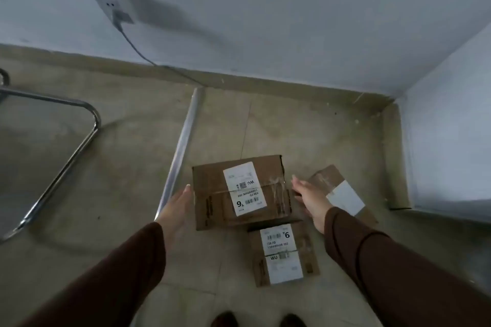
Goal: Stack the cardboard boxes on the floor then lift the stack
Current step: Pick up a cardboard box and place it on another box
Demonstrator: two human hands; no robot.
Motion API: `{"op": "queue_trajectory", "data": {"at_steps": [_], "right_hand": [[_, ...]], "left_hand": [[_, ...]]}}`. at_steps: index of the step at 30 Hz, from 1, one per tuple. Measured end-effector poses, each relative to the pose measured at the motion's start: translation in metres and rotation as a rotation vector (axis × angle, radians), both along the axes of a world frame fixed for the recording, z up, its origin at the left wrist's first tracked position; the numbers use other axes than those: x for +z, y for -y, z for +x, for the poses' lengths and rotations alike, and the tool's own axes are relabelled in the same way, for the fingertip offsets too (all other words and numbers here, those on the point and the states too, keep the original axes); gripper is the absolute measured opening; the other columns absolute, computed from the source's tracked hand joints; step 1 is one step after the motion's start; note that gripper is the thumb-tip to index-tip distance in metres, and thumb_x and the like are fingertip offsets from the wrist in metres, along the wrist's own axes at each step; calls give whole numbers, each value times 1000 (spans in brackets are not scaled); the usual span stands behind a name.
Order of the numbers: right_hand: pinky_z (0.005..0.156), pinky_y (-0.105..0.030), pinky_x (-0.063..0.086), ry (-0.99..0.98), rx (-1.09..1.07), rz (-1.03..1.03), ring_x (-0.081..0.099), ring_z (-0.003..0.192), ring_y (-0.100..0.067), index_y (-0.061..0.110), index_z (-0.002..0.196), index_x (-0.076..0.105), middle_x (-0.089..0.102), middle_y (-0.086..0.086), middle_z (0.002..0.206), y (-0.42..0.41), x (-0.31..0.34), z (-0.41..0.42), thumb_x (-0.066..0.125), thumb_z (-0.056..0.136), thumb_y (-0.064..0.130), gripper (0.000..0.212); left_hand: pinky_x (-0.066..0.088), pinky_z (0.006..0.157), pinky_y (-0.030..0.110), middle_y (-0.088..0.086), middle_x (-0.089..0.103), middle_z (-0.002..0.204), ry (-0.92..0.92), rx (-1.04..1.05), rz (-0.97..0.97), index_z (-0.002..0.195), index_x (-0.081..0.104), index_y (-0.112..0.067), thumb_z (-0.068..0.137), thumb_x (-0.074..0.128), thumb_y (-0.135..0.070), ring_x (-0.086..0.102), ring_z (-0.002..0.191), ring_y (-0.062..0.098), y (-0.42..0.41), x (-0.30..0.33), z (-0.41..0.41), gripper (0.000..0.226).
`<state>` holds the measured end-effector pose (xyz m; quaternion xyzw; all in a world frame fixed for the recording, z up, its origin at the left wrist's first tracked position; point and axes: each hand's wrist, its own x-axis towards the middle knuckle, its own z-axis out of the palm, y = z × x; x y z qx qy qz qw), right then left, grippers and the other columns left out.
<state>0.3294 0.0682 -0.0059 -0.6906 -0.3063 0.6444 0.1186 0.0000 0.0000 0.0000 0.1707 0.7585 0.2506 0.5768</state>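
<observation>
Three brown cardboard boxes with white labels lie on the floor in the head view. The largest box (212, 194) is in the middle. A smaller box (309, 255) lies just in front of it, partly under its near edge or touching it. A third box (342, 191) lies to the right, partly hidden by my right hand. My left hand (176, 206) is open, palm against or very near the large box's left side. My right hand (309, 198) is open a little off its right side. Neither hand holds anything.
A long pale tube (182, 146) lies on the floor left of the boxes. A chrome chair frame (66, 162) stands at far left. A cable (138, 45) runs from a wall socket (110, 4) down to the floor. Walls close the corner at right. My shoes (257, 320) are at the bottom.
</observation>
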Motion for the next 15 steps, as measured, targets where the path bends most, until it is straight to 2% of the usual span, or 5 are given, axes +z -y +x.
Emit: {"op": "queue_trajectory", "data": {"at_steps": [4, 7, 9, 11, 15], "right_hand": [[123, -47, 22, -16, 27, -78, 23, 157, -27, 31, 167, 24, 23, 1, 174, 3, -41, -11, 32, 105, 66, 72], [125, -50, 16, -43, -20, -104, 18, 159, -27, 34, 168, 16, 17, 1, 176, 6, -68, -15, 27, 104, 70, 75], [128, -52, 16, -88, -72, -106, 20, 159, -26, 35, 168, 17, 19, 0, 176, 6, -81, -17, 28, 101, 74, 78], [128, -54, 19, -116, -127, -123, 24, 158, -26, 36, 167, 23, 24, -2, 174, 2, -87, -14, 31, 96, 79, 83], [128, -57, 15, -138, -143, -92, 21, 159, -26, 42, 166, 20, 21, 0, 175, -12, -87, -6, 28, 94, 83, 83]], "left_hand": [[26, 120, 53, 13, 29, 169, 85, 112, -147, 163, 29, -20, 101, 44, -67, 29, 152, 35, 9, -46, -4, 79], [26, 121, 51, 10, 36, 167, 220, 115, -143, 162, 32, -26, 99, 35, -74, 33, 151, 31, 14, -77, 5, 80], [46, 103, 42, 9, 54, 153, 261, 157, -67, 152, 49, -20, 103, 32, -70, 48, 141, 32, 13, -86, 13, 72], [51, 87, 35, 1, 71, 133, 305, 134, -14, 131, 65, -30, 105, 25, -68, 62, 126, 25, 4, -92, 19, 61], [41, 113, 42, 2, 74, 132, 330, -2, 48, 138, 63, -32, 99, 17, -77, 64, 127, 23, -20, -96, 18, 75]]}}
